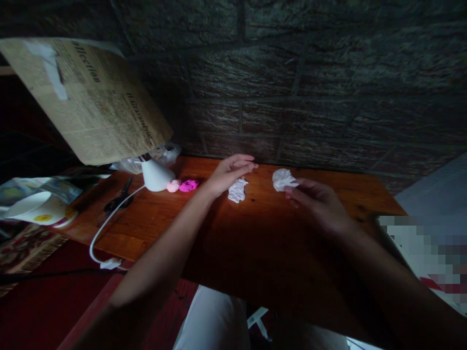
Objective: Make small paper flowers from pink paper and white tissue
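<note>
Between the thumb and fingers of my right hand [317, 199] is a white crumpled piece [282, 179], ruffled at the edges; I cannot tell if it is paper or clay. My left hand [233, 171] is open, fingers stretched to the right, holding nothing. Just beneath that palm lies a second white crumpled piece [237, 190] on the wooden table [251, 228], partly covered by the hand. Left of my wrist are a bright pink lump [188, 185] and a pale pink lump [173, 185], side by side.
A lamp with a newspaper-print shade [105, 107] and white base [155, 175] stands at the left. Its white cord [95, 238] runs over the table edge. Black scissors [118, 199] and a paper cup [36, 206] are further left. A dark brick-patterned wall [262, 73] rises behind.
</note>
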`<state>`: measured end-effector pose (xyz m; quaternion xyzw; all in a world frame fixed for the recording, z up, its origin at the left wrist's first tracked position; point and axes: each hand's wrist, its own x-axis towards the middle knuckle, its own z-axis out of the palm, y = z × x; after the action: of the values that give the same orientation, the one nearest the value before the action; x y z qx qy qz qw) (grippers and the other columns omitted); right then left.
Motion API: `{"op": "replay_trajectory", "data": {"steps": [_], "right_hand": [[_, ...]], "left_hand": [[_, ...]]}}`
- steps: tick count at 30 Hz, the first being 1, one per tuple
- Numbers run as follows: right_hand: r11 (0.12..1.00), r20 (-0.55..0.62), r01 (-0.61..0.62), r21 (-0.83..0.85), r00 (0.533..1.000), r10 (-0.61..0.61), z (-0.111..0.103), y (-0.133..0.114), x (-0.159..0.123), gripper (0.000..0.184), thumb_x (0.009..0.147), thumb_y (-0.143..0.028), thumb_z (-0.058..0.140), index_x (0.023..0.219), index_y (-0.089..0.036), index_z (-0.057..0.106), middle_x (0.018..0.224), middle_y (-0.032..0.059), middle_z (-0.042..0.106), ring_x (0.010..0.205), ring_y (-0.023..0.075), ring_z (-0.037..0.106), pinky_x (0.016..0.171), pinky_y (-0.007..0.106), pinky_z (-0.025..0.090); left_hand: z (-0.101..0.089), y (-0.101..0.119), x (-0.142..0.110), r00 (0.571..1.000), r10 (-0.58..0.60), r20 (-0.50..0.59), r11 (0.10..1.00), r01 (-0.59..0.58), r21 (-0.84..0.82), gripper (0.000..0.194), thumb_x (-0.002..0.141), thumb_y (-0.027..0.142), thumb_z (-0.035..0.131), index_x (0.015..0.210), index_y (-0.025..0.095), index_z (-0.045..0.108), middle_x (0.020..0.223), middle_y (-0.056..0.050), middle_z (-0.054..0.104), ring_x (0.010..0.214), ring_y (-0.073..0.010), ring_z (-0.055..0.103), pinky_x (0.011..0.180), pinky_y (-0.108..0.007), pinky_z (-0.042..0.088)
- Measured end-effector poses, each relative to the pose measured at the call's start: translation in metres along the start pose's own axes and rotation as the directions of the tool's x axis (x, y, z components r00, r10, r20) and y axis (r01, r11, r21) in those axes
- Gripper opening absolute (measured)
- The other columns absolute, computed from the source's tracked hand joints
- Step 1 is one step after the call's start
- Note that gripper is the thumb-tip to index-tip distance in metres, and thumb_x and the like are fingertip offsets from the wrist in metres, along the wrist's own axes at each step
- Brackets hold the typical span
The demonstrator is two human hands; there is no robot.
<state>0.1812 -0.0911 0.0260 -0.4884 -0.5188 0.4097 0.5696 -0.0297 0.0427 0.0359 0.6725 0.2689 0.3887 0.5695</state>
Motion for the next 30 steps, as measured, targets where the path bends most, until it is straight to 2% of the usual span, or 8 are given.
{"op": "replay_trajectory", "data": {"steps": [3,6,8,12,16,19,23,30], "right_hand": [[0.896,0.117,0.245,-0.370,0.969,-0.217,-0.001,0.010,0.001,0.007,0.082,-0.033,0.076,0.086,-0.028,0.078,0.098,0.0049,0.077,0.091,0.0238,0.068,0.085,0.041,0.053],[0.790,0.283,0.368,-0.490,0.925,-0.255,-0.001,0.019,0.003,0.013,0.084,-0.023,0.067,0.089,-0.029,0.078,0.105,0.0058,0.078,0.100,0.0264,0.070,0.094,0.046,0.052],[0.760,0.342,0.401,-0.512,0.906,-0.248,-0.002,0.022,0.004,0.019,0.084,-0.019,0.063,0.091,-0.029,0.077,0.106,0.0065,0.078,0.101,0.0264,0.071,0.094,0.046,0.053],[0.740,0.318,0.398,-0.542,0.912,-0.257,-0.008,0.018,0.004,0.022,0.081,-0.015,0.062,0.090,-0.028,0.078,0.101,0.0060,0.078,0.092,0.0258,0.072,0.087,0.044,0.054],[0.800,0.113,0.274,-0.533,0.961,-0.254,-0.009,0.010,0.003,0.012,0.083,-0.025,0.067,0.086,-0.029,0.078,0.086,0.0041,0.077,0.078,0.0235,0.070,0.077,0.040,0.054],[0.931,-0.026,0.109,-0.347,0.992,-0.126,-0.003,0.007,0.001,0.023,0.082,-0.044,0.072,0.093,-0.025,0.078,0.088,0.0060,0.077,0.076,0.0218,0.070,0.070,0.036,0.055],[0.986,-0.030,-0.119,-0.118,0.993,0.116,0.008,0.004,-0.001,0.045,0.072,-0.057,0.080,0.098,-0.020,0.079,0.083,0.0064,0.076,0.069,0.0172,0.066,0.058,0.028,0.049],[0.988,-0.019,-0.155,0.005,0.988,0.155,0.012,0.009,-0.001,0.045,0.065,-0.052,0.085,0.093,-0.018,0.080,0.065,0.0004,0.068,0.055,0.0101,0.053,0.050,0.024,0.038]], "left_hand": [[-0.018,-0.004,0.001,0.985,0.077,-0.156,0.891,0.002,0.453,0.025,0.083,0.029,0.073,0.102,0.013,0.070,0.104,-0.011,0.074,0.099,-0.0191,0.066,0.089,-0.029,0.046],[-0.023,-0.012,-0.003,0.994,-0.029,-0.102,0.722,0.091,0.686,0.018,0.082,0.033,0.073,0.085,0.016,0.073,0.086,-0.008,0.074,0.085,-0.0217,0.066,0.079,-0.030,0.046],[-0.023,-0.016,-0.004,0.993,-0.107,-0.044,0.679,0.105,0.727,0.014,0.081,0.030,0.072,0.079,0.016,0.073,0.076,-0.006,0.071,0.074,-0.0190,0.063,0.071,-0.028,0.043],[-0.018,-0.019,-0.002,0.995,-0.099,-0.004,0.815,0.083,0.574,0.004,0.079,0.018,0.071,0.077,0.015,0.070,0.073,-0.003,0.069,0.067,-0.0128,0.059,0.066,-0.025,0.042],[-0.006,-0.009,-0.003,0.998,-0.050,0.037,0.982,0.043,0.182,0.016,0.075,0.022,0.076,0.086,0.013,0.069,0.084,-0.004,0.071,0.073,-0.0105,0.062,0.071,-0.024,0.047],[0.006,0.000,-0.007,0.995,-0.042,0.096,0.999,0.039,0.026,0.027,0.073,0.027,0.081,0.092,0.012,0.069,0.088,-0.005,0.072,0.076,-0.0111,0.065,0.072,-0.025,0.049],[0.021,-0.001,-0.011,0.985,-0.027,0.168,0.998,0.036,-0.047,0.032,0.068,0.028,0.085,0.091,0.012,0.069,0.089,-0.004,0.073,0.076,-0.0108,0.065,0.072,-0.025,0.050],[0.034,-0.013,-0.011,0.979,-0.001,0.204,0.999,0.010,-0.044,0.036,0.070,0.033,0.085,0.096,0.012,0.071,0.091,-0.005,0.073,0.077,-0.0106,0.065,0.070,-0.023,0.050]]}}
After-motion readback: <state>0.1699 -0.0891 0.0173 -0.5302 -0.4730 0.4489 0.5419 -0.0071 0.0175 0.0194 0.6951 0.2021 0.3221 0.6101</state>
